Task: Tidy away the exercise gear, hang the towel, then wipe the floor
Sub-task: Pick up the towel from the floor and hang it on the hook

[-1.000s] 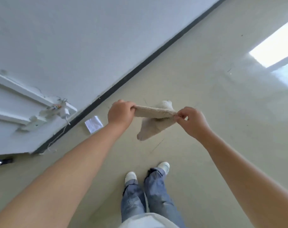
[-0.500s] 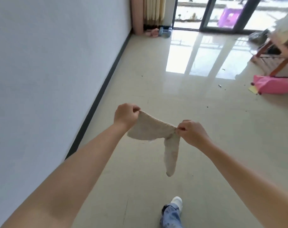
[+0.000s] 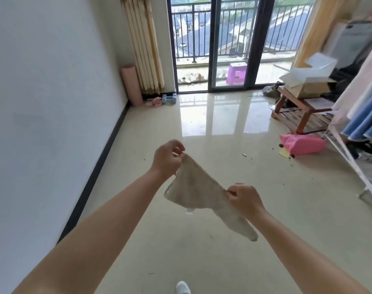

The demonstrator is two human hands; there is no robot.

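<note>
Towel (image 3: 199, 193) now spread out, pinched by left hand (image 3: 167, 159) and right hand (image 3: 244, 199); ready for hanging.

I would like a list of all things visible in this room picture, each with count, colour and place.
towel: 1, beige, held up between both hands
yoga mat: 1, pink, rolled, upright in far left corner
dumbbells: blue and pink, count unclear, floor beside the mat
curtain: 1, yellowish, left of the glass door
stool: 1, purple, on the balcony
wooden bench: 1, reddish brown, right side
cardboard box: 1, open, on the bench
pink bag: 1, floor, right
left hand: pinches the towel's upper corner
right hand: pinches the towel's edge
</note>
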